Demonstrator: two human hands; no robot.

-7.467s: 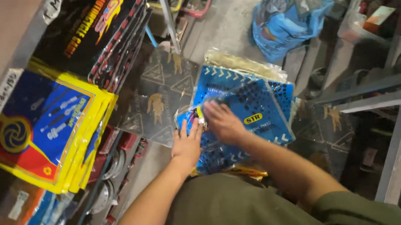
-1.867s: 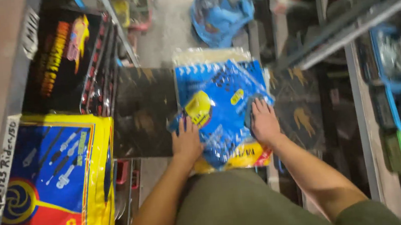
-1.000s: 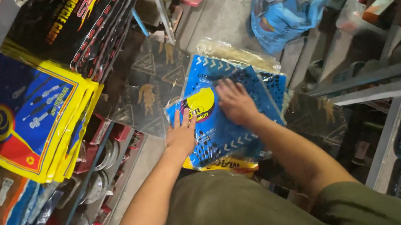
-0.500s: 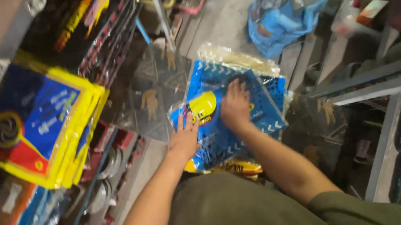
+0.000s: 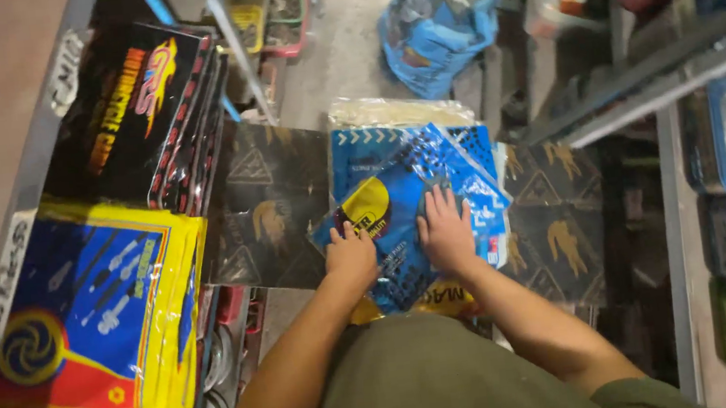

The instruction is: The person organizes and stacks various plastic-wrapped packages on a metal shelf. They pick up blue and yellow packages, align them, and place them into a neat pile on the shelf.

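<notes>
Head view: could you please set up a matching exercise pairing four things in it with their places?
Things:
1. blue packet
2. yellow-edged packets
3. blue bag
4. black packets

Places:
A. on the floor, top of view
B. under both hands
C. shelf, lower left
D. shelf, upper left

Pairs: 1-B, 2-C, 3-A, 4-D

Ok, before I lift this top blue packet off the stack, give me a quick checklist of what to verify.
1. Left hand flat on the blue packet: ok.
2. Right hand flat on the same packet: ok.
3. Fingers curled under an edge for a grip: not ok, both palms lie on top.
4. Stack underneath squared up: not ok, the packets are fanned out.
5. Dark packets on the left out of the way: ok, beside the stack.
6. Packet unopened: cannot tell.
</notes>
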